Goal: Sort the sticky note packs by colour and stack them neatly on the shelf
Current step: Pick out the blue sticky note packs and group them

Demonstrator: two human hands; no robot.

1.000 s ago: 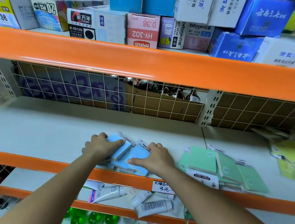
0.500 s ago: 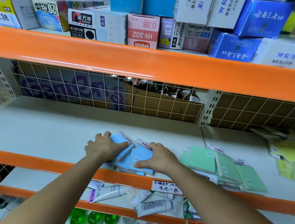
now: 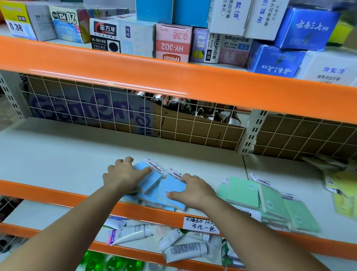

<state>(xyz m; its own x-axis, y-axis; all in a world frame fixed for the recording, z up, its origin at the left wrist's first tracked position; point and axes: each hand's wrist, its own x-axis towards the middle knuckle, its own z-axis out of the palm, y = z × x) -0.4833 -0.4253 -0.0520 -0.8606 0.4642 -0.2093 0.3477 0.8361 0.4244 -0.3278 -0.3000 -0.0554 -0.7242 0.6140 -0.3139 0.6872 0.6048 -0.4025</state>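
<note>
Two hands meet over a loose pile of blue sticky note packs (image 3: 172, 187) near the front edge of the middle shelf (image 3: 57, 161), a pale board with an orange front rail; the left hand (image 3: 126, 175) lies on the left side of the pile, its fingers bent over the top of a tilted blue pack and its thumb on the pack's upper face, gripping it; the right hand (image 3: 193, 191) lies on the right side, fingers curled over the far edge of another blue pack and thumb stretched across its face, holding it down; the blue packs overlap one another at different angles, with white header tabs showing at their far ends; just beside the right hand, further right on the same shelf, lies a spread of green sticky note packs (image 3: 273, 201), overlapping and fanned, some with white labels peeping out beneath; a handwritten price tag (image 3: 201, 225) is stuck on the orange rail below them; at the far right, well apart from the green ones, lie yellow sticky note packs (image 3: 350, 190), scattered and blurred; behind the shelf stands a wire grid (image 3: 109, 108) with cardboard boxes behind it.
</note>
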